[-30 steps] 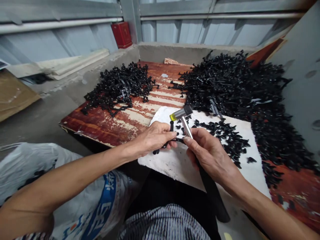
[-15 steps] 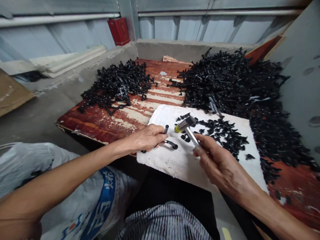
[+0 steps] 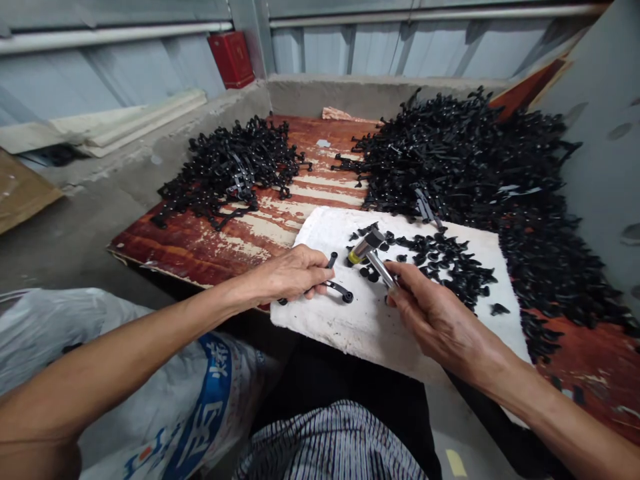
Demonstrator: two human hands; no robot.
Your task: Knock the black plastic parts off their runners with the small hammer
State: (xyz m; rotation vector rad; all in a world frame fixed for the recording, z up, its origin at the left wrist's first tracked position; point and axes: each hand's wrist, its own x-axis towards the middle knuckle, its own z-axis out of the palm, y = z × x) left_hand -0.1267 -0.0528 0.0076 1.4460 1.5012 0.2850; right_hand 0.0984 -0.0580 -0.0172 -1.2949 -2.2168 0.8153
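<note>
While the person sits bent over the work, the left hand (image 3: pixel 293 273) is curled closed around a branched black plastic piece (image 3: pixel 340 290). A short stub of it stands up just past the knuckles, a curved arm ending in a round knob reaches out ahead of the hand towards the right, and another end peeks out beneath the palm. The right hand (image 3: pixel 440 313) is closed around the steel shaft of a small hammer (image 3: pixel 380 269), whose head, with a yellow tip on one face, sits just ahead of that hand. The hammer's long axis slants up and left from the right hand, with the head hovering just beyond the knob and not touching the piece. The piece is therefore in the left hand's grip and a short reach from the right. Both hands are over a worn white board (image 3: pixel 380 333), and a scatter of small black pieces (image 3: pixel 445 267) lies past the right hand. Further ahead, a great black heap (image 3: pixel 450 160) sits beyond the right hand and a smaller one (image 3: pixel 230 167) beyond the left, on a red-painted wooden panel (image 3: pixel 200 257). Under the left forearm is a printed woven sack (image 3: pixel 210 400).
</note>
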